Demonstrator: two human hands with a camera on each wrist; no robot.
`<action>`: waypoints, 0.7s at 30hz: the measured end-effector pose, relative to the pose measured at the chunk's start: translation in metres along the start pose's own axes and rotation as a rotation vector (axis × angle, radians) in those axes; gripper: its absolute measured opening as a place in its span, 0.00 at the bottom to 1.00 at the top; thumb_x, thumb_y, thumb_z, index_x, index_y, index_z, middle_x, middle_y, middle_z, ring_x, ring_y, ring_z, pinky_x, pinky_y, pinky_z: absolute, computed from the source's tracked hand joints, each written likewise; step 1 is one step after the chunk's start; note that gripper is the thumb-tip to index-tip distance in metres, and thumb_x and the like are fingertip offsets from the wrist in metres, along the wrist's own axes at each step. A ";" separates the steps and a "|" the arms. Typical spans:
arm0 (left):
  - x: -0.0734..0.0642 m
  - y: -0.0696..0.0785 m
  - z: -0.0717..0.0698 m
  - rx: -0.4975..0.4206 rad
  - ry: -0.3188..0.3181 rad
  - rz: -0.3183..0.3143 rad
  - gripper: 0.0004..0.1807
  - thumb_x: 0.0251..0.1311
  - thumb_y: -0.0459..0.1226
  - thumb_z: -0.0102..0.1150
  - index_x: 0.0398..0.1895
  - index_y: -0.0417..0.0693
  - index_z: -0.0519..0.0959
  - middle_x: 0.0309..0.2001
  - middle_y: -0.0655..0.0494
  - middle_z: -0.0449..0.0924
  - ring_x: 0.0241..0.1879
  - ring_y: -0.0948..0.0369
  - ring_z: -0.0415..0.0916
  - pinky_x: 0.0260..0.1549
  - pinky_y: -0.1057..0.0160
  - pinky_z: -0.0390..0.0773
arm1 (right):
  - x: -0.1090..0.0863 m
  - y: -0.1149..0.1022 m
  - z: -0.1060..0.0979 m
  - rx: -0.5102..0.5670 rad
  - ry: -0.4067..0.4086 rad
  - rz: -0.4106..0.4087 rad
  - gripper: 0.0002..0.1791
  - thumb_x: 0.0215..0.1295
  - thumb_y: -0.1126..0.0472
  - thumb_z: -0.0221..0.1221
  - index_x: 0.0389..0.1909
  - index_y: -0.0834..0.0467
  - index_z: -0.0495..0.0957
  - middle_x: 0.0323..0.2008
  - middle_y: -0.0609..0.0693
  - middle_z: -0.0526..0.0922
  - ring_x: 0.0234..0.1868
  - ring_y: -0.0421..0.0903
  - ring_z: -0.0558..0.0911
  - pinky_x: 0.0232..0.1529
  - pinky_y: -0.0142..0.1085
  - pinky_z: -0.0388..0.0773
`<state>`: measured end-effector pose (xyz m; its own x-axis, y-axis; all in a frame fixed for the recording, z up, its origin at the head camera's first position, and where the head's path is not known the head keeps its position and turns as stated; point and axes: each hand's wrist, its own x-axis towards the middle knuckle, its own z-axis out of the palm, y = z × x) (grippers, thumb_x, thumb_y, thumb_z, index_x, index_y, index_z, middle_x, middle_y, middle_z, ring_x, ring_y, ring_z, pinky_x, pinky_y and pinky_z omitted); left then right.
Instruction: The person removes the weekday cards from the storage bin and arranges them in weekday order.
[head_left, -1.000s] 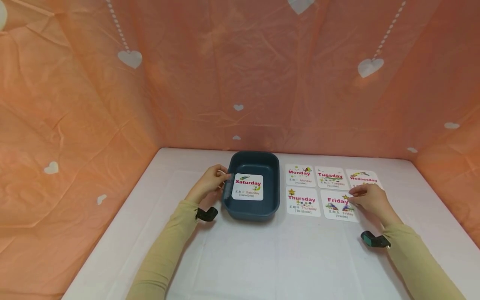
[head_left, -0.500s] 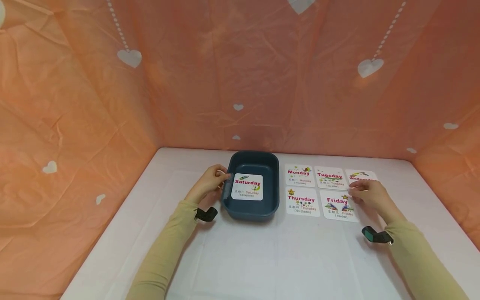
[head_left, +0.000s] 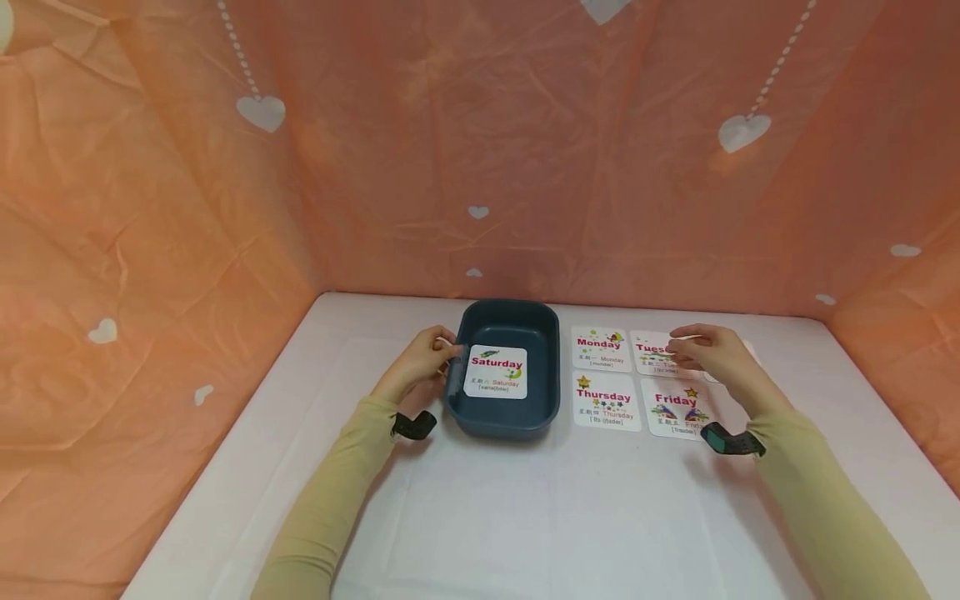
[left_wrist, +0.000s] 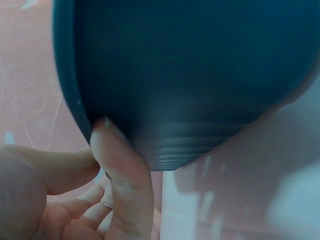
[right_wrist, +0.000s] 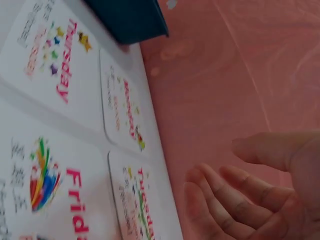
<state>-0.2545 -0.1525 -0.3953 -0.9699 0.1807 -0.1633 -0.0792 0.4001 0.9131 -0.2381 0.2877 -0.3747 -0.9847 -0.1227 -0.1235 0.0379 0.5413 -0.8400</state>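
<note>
My left hand (head_left: 416, 362) pinches the left rim of a dark blue plastic bin (head_left: 551, 387); in the left wrist view, thumb and finger straddle that rim (left_wrist: 67, 75). A square white "Saturday" card (head_left: 495, 372) lies face up in the bin. To the right, my right hand (head_left: 716, 358) hovers over the card rows with relaxed, slightly bent fingers and nothing between them. It covers part of the "Tuesday" card (head_left: 648, 360) and most of the "Wednesday" card. The "Friday" card (head_left: 671, 407) lies nearer, partly behind the wrist camera.
The "Monday" card (head_left: 600, 348) and "Thursday" card (head_left: 606, 402) lie flat just right of the bin. All stand on a white-covered table (head_left: 480, 508). Orange cloth (head_left: 420, 167) with white hearts walls the back and sides.
My right hand has risen from beside the Friday card and moved away from me, towards the Tuesday and Wednesday cards. The left hand and bin stay in place.
</note>
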 end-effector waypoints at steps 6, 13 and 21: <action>0.001 0.000 0.001 0.000 0.000 -0.009 0.10 0.68 0.34 0.54 0.46 0.37 0.69 0.20 0.52 0.68 0.19 0.59 0.70 0.17 0.63 0.70 | 0.009 -0.015 0.010 0.056 -0.034 -0.027 0.28 0.73 0.53 0.50 0.63 0.70 0.63 0.56 0.69 0.73 0.50 0.53 0.81 0.54 0.46 0.73; 0.001 -0.001 0.001 -0.011 -0.010 -0.007 0.10 0.68 0.34 0.54 0.46 0.37 0.69 0.21 0.52 0.69 0.19 0.60 0.69 0.17 0.63 0.71 | 0.018 -0.028 0.020 0.127 -0.065 -0.064 0.27 0.73 0.54 0.50 0.63 0.70 0.64 0.57 0.71 0.71 0.50 0.50 0.81 0.55 0.47 0.72; 0.000 0.001 0.001 -0.011 -0.005 -0.023 0.10 0.67 0.34 0.54 0.46 0.37 0.69 0.22 0.52 0.69 0.20 0.59 0.69 0.18 0.62 0.73 | 0.023 -0.041 0.032 0.173 -0.103 -0.115 0.25 0.73 0.55 0.51 0.61 0.70 0.66 0.55 0.69 0.73 0.51 0.53 0.80 0.54 0.45 0.73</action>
<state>-0.2544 -0.1517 -0.3948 -0.9666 0.1764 -0.1860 -0.1038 0.3942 0.9131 -0.2564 0.2360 -0.3604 -0.9621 -0.2643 -0.0675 -0.0364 0.3695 -0.9285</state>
